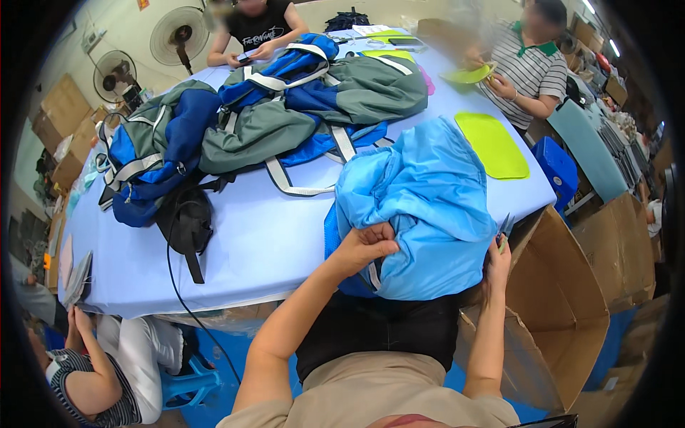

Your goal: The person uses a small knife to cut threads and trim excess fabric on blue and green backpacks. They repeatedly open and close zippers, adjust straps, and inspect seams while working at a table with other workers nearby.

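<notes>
A crumpled light blue fabric bag (428, 207) lies over the table's near edge in front of me, with darker blue cloth and a bit of white strap showing beneath it. My left hand (367, 248) is closed on its near side, thumb and fingers pinching a fold. Beside the bag's right edge, my right hand (496, 262) is closed round small scissors (506, 226), their blades pointing up and away from me. Part of that hand's grip is hidden.
Blue, grey-green and white bags (264, 121) are heaped across the far and left table (242, 242). Near them sit a black pouch (189, 221) and a dark cord. Lime-green panels (492, 146) lie at right, above an open cardboard box (556, 307). Several people sit around.
</notes>
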Motion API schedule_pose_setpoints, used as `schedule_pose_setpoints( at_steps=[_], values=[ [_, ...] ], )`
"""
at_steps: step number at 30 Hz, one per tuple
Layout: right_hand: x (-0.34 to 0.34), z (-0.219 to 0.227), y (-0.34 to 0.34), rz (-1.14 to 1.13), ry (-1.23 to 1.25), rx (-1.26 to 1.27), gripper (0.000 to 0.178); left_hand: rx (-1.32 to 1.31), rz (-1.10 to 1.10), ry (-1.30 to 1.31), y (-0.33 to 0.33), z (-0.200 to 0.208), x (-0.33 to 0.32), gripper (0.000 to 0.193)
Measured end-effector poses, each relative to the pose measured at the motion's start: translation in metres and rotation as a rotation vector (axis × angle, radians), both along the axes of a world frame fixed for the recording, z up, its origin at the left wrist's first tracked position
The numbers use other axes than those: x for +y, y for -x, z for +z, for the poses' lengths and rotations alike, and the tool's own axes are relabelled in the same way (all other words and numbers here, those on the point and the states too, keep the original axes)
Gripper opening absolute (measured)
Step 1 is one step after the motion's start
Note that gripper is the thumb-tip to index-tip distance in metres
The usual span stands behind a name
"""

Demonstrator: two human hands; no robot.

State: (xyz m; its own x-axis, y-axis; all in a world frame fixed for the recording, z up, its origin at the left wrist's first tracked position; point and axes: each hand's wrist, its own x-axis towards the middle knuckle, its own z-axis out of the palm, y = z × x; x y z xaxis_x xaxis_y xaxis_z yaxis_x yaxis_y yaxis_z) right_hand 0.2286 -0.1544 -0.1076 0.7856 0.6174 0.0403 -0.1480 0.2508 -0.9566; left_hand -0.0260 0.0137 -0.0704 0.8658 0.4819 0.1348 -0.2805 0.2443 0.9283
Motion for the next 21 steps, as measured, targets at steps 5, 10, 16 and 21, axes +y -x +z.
schedule_pose_setpoints(
  at_steps=[5,10,16,21],
  values=[
    [0.000,0.001,-0.032,0.109,0.013,-0.071,0.021,-0.061,-0.008,0.037,0.004,-0.001,-0.002,0.016],
    [0.039,0.028,-0.052,-0.072,0.259,-0.376,0.034,-0.076,0.009,-0.003,0.002,0.000,-0.006,0.017],
    [0.098,0.017,-0.086,-0.072,0.393,-0.960,0.036,-0.053,-0.015,-0.031,0.006,0.000,-0.007,0.015],
    [0.099,0.032,-0.061,-0.030,0.585,-1.264,0.030,-0.002,-0.054,-0.042,0.012,-0.004,-0.010,0.014]
  ],
)
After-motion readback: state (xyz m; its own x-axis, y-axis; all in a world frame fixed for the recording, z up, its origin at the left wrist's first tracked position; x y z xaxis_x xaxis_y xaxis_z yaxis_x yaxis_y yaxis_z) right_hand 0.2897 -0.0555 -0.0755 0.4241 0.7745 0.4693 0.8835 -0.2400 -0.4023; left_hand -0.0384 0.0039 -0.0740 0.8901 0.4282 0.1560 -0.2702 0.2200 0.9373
